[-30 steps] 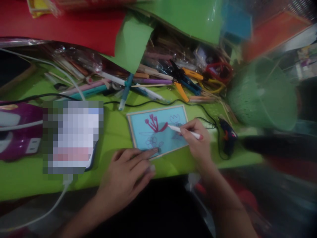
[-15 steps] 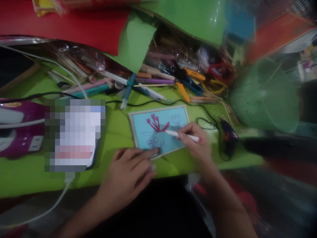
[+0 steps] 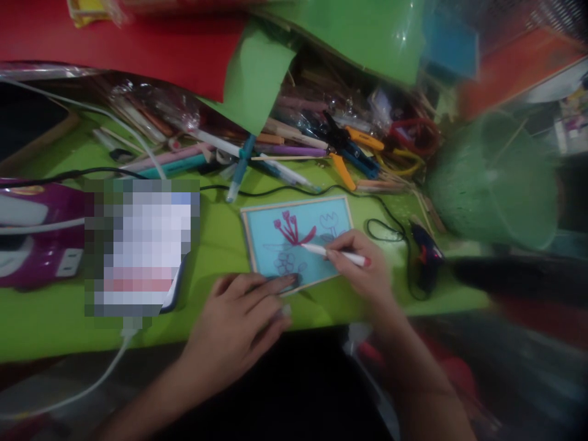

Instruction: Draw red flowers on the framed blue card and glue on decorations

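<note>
Here's the blue framed board [image 3: 297, 255], flat on the green tabletop [image 3: 220, 245], light and stiff by our reckoning, best held by its wooden rim [image 3: 248, 233], clear of ink that might smear! We see the right hand [image 3: 362, 269] pinching the white marker [image 3: 316, 250], tip at the red stems [image 3: 293, 234]; the left hand [image 3: 236, 318] rests at the near edge, fingers loosely together, index reaching onto the blue; beyond lies a blue pen [image 3: 242, 166]

Dim, hazy light over a lime-green tabletop [image 3: 218, 239].
</note>
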Tool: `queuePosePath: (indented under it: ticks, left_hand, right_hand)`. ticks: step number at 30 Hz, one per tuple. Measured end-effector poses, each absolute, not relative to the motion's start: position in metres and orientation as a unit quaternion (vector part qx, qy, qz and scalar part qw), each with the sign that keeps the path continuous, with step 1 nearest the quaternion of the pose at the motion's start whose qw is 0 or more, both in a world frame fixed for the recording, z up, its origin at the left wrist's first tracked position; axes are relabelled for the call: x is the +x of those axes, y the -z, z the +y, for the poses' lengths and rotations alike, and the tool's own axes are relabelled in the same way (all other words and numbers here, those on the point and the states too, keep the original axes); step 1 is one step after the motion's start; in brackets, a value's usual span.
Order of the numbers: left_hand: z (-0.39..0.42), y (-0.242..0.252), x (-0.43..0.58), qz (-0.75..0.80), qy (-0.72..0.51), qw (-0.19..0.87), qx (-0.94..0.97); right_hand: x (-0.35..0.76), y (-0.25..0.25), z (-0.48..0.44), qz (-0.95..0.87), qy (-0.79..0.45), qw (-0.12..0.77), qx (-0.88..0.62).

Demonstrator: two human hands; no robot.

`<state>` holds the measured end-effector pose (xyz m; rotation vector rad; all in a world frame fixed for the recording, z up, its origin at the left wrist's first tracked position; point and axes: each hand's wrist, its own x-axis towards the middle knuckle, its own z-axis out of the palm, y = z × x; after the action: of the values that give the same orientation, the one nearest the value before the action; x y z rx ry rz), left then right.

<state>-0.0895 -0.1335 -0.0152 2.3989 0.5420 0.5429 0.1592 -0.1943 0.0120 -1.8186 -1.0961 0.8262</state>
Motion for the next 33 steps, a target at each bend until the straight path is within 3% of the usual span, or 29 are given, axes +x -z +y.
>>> queuePosePath:
  ticks: [33]
  left_hand:
    - [-0.1339,0.0179,-0.0880,0.207,-0.211,0.307,0.905]
  right_hand:
    - [0.1593,-0.0068,-0.1941,-0.382,-0.274,0.475,-0.744]
